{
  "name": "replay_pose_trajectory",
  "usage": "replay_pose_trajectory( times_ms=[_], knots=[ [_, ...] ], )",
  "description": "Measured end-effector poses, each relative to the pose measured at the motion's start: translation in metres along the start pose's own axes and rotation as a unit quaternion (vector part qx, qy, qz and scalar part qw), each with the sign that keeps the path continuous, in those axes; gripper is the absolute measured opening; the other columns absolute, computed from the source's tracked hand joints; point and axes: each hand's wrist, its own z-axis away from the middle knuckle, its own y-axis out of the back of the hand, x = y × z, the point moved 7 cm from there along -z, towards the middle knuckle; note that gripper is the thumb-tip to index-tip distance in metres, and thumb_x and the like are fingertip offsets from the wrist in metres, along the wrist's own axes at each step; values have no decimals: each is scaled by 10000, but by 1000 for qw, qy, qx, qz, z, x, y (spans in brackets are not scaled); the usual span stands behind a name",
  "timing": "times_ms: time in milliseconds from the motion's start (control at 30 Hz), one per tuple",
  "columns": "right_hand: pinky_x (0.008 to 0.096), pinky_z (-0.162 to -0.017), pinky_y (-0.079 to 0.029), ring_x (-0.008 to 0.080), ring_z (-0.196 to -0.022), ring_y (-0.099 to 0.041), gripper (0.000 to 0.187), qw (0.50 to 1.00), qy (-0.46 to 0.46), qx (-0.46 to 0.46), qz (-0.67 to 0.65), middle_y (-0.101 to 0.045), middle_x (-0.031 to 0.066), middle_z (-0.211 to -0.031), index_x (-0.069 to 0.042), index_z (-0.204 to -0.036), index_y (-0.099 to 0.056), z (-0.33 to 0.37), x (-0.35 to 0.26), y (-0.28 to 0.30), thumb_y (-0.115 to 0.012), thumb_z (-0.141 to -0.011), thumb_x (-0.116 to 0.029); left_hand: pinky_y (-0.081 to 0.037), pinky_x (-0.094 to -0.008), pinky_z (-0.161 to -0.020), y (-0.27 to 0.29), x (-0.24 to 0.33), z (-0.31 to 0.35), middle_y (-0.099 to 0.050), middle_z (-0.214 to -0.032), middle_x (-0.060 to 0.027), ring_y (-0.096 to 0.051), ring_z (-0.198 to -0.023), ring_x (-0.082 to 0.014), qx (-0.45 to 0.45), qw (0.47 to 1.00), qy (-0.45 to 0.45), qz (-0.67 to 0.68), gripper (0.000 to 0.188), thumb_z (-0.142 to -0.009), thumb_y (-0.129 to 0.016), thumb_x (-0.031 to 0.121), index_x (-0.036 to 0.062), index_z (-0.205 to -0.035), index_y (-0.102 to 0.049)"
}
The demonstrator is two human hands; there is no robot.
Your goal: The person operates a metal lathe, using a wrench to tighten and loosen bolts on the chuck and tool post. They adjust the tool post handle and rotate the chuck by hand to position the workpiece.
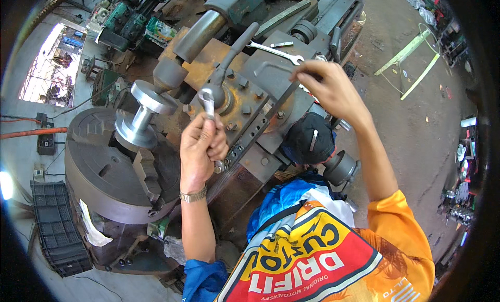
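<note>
My left hand (203, 140) is closed around a shiny wrench (207, 100), its ring end pointing up beside the lathe's tool post (221, 96). My right hand (328, 85) reaches over the carriage, fingers pinched at the upper end of a long dark metal bar (281, 101). That bar slants down along the tool post's bolted side. A turned silver workpiece (138, 126) with two wide flanges sits between the chuck (104, 161) and the tailstock centre (169, 72). A lever handle (237, 49) rises from the tool post.
Another wrench (276, 52) lies on the carriage behind my right hand. Beside the carriage are a black cap-like thing (310, 138) and a grey handwheel dial (341, 168). A black plastic crate (60, 224) stands left of the chuck. A pale green metal frame (403, 57) lies on the floor.
</note>
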Motion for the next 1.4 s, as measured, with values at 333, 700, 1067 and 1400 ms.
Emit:
replay_pose_trajectory(
  times_ms=[333,700,1067,1400],
  knots=[
    [400,-774,-551,328,-807,-716,157,973,-126,-164,-101,-717,188,-885,2,-988,-705,118,-78,-22,-586,-890,-27,-209,-199,-437,29,17,1,-312,-680,55,-247,-516,-34,80,991,-85,70,214,-1083,-449,266,73,-1002,-497],
    [441,-765,-553,398,-807,-684,168,963,-64,-260,-32,-692,242,-828,40,-939,-679,106,-126,-111,-565,-882,-68,-223,-199,-451,15,3,-7,-334,-699,49,-266,-526,-33,-32,993,-9,115,198,-1073,-479,247,57,-1032,-519],
    [474,-708,-532,429,-787,-655,169,970,-44,-234,50,-639,262,-738,41,-808,-641,78,-150,-121,-579,-888,-94,-221,-190,-453,15,-4,-3,-325,-706,53,-267,-529,-28,-60,989,-3,137,201,-1072,-470,253,57,-1052,-513],
    [449,-734,-519,369,-856,-632,114,993,-16,-108,-46,-621,158,-984,-5,-936,-606,110,-158,-132,-656,-865,-79,-232,-195,-445,18,-6,-3,-347,-691,46,-273,-508,-29,-43,987,-5,153,194,-1070,-481,257,79,-1007,-522]
  ],
)
